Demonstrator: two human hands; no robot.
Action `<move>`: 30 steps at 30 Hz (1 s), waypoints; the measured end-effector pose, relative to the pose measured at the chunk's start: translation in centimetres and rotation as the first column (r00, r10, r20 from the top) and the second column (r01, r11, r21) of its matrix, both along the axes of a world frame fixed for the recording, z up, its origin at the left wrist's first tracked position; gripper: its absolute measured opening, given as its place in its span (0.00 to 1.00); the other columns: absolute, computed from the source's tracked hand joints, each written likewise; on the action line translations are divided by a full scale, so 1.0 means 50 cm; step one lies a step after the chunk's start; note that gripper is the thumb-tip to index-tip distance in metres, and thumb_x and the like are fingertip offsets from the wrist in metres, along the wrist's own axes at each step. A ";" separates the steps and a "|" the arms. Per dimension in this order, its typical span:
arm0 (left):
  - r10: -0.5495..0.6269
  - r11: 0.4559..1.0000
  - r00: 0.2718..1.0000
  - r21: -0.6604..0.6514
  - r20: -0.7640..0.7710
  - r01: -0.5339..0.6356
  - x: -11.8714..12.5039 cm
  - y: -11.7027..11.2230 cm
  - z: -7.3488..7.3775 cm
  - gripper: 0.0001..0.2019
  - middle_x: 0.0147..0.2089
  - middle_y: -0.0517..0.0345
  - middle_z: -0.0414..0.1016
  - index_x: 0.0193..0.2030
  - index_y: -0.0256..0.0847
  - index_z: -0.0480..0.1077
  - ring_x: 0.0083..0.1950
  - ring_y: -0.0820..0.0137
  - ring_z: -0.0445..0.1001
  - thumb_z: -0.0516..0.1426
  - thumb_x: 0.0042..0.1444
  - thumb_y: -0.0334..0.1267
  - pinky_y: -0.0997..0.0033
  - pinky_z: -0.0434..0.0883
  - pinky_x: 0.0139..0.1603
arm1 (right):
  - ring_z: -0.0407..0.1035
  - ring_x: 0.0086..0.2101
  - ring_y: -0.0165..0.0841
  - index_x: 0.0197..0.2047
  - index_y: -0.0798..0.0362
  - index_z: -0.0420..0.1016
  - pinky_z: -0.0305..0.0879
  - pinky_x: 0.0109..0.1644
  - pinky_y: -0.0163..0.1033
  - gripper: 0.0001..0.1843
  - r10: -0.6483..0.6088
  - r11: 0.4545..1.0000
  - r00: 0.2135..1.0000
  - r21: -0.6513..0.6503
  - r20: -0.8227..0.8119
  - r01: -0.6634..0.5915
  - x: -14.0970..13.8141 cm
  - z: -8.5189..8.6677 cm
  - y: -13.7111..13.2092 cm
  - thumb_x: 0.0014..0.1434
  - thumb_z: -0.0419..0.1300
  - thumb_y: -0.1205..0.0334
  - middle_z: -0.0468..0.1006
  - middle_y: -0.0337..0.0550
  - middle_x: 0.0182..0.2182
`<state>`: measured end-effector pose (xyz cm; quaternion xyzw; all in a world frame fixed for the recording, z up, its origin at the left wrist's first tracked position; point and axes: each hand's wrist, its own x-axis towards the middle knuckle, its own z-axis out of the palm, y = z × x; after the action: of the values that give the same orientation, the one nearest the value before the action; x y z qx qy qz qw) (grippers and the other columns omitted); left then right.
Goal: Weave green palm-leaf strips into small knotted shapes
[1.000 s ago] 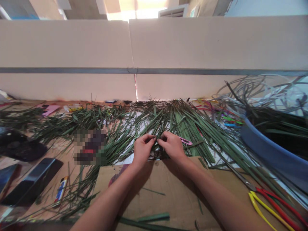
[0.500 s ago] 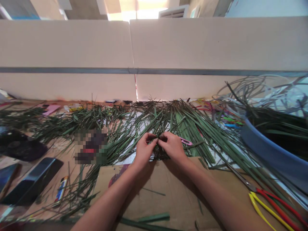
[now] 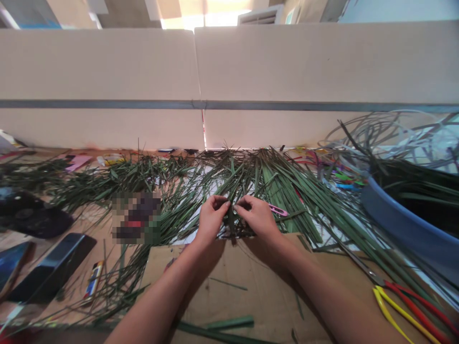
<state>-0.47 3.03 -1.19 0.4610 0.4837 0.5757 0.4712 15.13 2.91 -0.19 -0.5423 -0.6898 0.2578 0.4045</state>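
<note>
My left hand [image 3: 210, 218] and my right hand [image 3: 256, 216] meet at the middle of the table, fingers curled and pinched together on a small dark green woven leaf piece [image 3: 232, 223]. The piece sits between both hands, just past the far edge of a brown cardboard sheet [image 3: 244, 286]. Behind and around it spreads a thick layer of long green leaf strips [image 3: 272, 186]. A pink clip-like tool [image 3: 278, 209] lies just right of my right hand.
A blue tub [image 3: 405, 224] full of strips stands at the right. Scissors with red and yellow handles [image 3: 398, 298] lie at the front right. Dark phones [image 3: 50, 272], a black object [image 3: 28, 220] and a glue stick [image 3: 92, 281] lie on the left. A beige partition [image 3: 201, 86] closes the back.
Both hands stay pinched on the woven piece; the fingers have shifted slightly and the piece now shows a little more between the hands.
</note>
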 end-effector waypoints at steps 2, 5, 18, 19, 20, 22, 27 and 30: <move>-0.020 1.000 1.000 -0.008 0.015 0.020 0.002 0.000 -0.001 0.06 0.34 0.56 0.79 0.34 0.40 0.75 0.37 0.68 0.76 0.66 0.49 0.33 0.68 0.71 0.42 | 0.73 0.33 0.37 0.33 0.52 0.77 0.64 0.39 0.39 0.06 -0.031 0.999 0.998 0.024 -0.057 0.033 0.005 -0.004 0.006 0.58 0.63 0.59 0.81 0.42 0.31; -0.062 0.998 0.997 -0.011 0.035 0.063 0.007 -0.002 -0.002 0.06 0.33 0.56 0.79 0.33 0.41 0.75 0.37 0.68 0.76 0.66 0.49 0.33 0.68 0.71 0.42 | 0.72 0.34 0.36 0.36 0.51 0.77 0.64 0.40 0.39 0.06 0.006 0.998 0.991 0.067 -0.134 0.003 0.008 -0.010 0.011 0.58 0.62 0.58 0.81 0.42 0.32; -0.133 0.991 0.991 -0.019 0.030 0.134 0.008 -0.003 0.001 0.06 0.33 0.55 0.79 0.32 0.39 0.76 0.36 0.68 0.75 0.66 0.47 0.32 0.67 0.71 0.42 | 0.66 0.30 0.35 0.28 0.51 0.72 0.61 0.35 0.39 0.10 0.004 0.999 0.957 -0.030 -0.291 -0.013 0.012 -0.029 0.028 0.54 0.62 0.54 0.73 0.39 0.26; -0.136 0.990 0.990 -0.025 0.040 0.137 0.007 -0.002 0.000 0.06 0.33 0.55 0.79 0.33 0.39 0.75 0.36 0.68 0.75 0.67 0.47 0.33 0.67 0.71 0.42 | 0.66 0.30 0.35 0.28 0.51 0.73 0.61 0.35 0.39 0.10 0.012 0.999 0.952 -0.041 -0.307 -0.026 0.012 -0.028 0.029 0.54 0.63 0.54 0.73 0.39 0.26; -0.135 0.990 0.989 -0.031 0.054 0.137 0.006 0.000 -0.002 0.07 0.33 0.55 0.79 0.33 0.39 0.75 0.36 0.68 0.75 0.67 0.47 0.34 0.67 0.71 0.42 | 0.66 0.30 0.35 0.28 0.52 0.73 0.62 0.35 0.39 0.11 0.021 0.998 0.946 -0.053 -0.324 -0.040 0.012 -0.027 0.030 0.54 0.63 0.53 0.74 0.39 0.26; -0.127 0.990 0.988 -0.045 0.087 0.131 0.003 0.003 -0.005 0.09 0.33 0.55 0.79 0.33 0.39 0.75 0.36 0.68 0.75 0.68 0.46 0.36 0.67 0.71 0.40 | 0.67 0.30 0.35 0.32 0.52 0.76 0.63 0.36 0.39 0.11 0.036 0.995 0.933 -0.079 -0.359 -0.068 0.013 -0.025 0.032 0.54 0.63 0.53 0.77 0.40 0.28; -0.115 0.991 0.984 -0.050 0.134 0.123 -0.007 0.006 0.000 0.11 0.33 0.56 0.78 0.35 0.40 0.74 0.36 0.68 0.75 0.69 0.45 0.38 0.68 0.71 0.40 | 0.72 0.33 0.37 0.36 0.53 0.79 0.66 0.40 0.41 0.12 0.064 0.988 0.927 -0.110 -0.369 -0.111 0.014 -0.032 0.036 0.52 0.64 0.54 0.82 0.44 0.32; -0.113 0.992 0.982 -0.032 0.152 0.119 -0.010 0.005 0.005 0.12 0.33 0.58 0.77 0.35 0.40 0.74 0.37 0.68 0.74 0.69 0.45 0.39 0.68 0.71 0.42 | 0.73 0.33 0.37 0.33 0.53 0.79 0.67 0.40 0.41 0.10 0.089 0.979 0.942 -0.143 -0.324 -0.142 0.012 -0.045 0.038 0.51 0.64 0.56 0.81 0.43 0.31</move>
<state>-0.95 3.27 -0.95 0.4341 0.4309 0.5705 0.5482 15.72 4.82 -2.42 -0.4839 -0.6233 0.4206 0.4477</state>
